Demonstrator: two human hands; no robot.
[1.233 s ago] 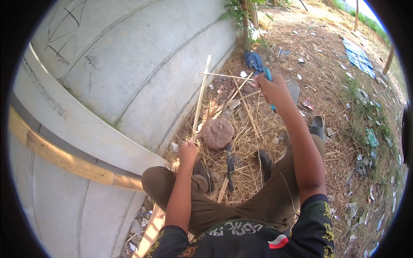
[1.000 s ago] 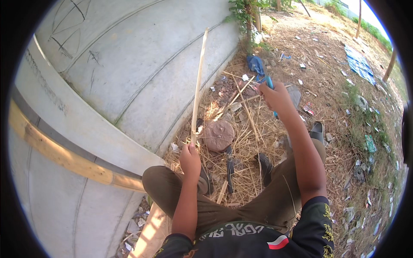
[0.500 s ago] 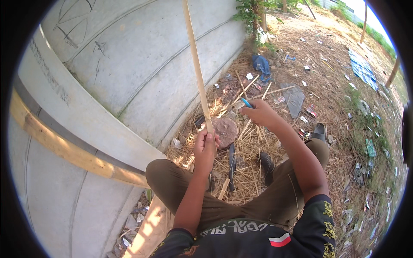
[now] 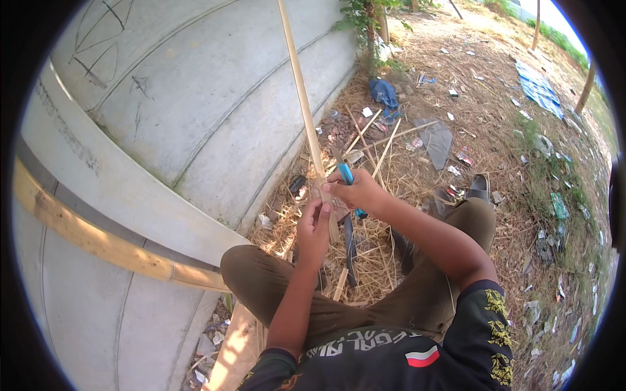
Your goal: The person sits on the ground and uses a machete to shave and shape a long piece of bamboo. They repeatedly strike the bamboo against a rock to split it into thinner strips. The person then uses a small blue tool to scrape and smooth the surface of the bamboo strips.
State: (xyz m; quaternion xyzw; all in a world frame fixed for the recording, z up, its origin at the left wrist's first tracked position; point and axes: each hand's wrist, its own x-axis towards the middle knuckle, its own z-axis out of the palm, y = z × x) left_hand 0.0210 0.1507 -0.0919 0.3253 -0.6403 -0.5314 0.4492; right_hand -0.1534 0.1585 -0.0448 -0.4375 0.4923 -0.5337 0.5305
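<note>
A long pale bamboo strip (image 4: 304,98) stands steeply in front of me, its top running out of the picture. Near its lower end, my left hand (image 4: 313,231) is closed on it. My right hand (image 4: 357,193) grips a knife with a blue handle (image 4: 345,173), its blade pointing up and away beside the strip. The right thumb and fingertips meet the strip just above my left hand. Behind the hands, a round brown block (image 4: 342,212) on the ground is mostly hidden.
A grey concrete wall (image 4: 215,98) rises on the left, with a thick bamboo pole (image 4: 98,238) along it. Straw and cut strips (image 4: 386,153) litter the ground between my legs. Beyond lie a blue cloth (image 4: 385,94), a dark flat sheet (image 4: 437,142) and a blue tarp (image 4: 538,89).
My right hand has come left and down to the strip, bringing the knife beside it. The left hand has shifted slightly down and still holds the strip.
</note>
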